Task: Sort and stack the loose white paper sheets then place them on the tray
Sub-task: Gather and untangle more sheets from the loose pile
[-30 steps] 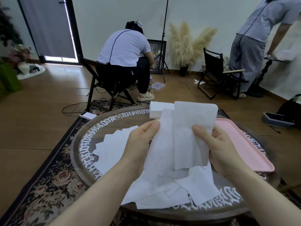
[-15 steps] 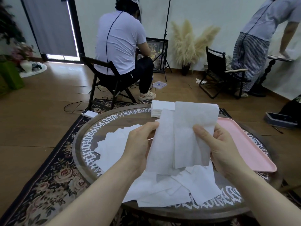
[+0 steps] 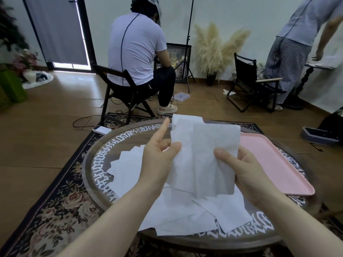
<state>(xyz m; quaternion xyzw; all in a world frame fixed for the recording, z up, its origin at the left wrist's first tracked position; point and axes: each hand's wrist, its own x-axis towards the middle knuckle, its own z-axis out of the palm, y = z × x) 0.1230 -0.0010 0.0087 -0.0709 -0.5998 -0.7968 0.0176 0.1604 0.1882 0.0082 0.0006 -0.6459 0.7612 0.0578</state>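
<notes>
Two hands hold two white sheets (image 3: 206, 160) above the round counter (image 3: 96, 164).

The left hand (image 3: 159, 160) and right hand (image 3: 243, 171) each pinch a side in their grip; loose sheets (image 3: 185, 216), perhaps eight, lie below; one pink tray (image 3: 274, 164) sits right.

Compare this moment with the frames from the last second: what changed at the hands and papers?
The left hand has lifted its index finger straight off the held sheets, now pinching them with its thumb alone. The right hand keeps its grip. Loose sheets on the table, the far stack and the empty pink tray are unchanged.
</notes>
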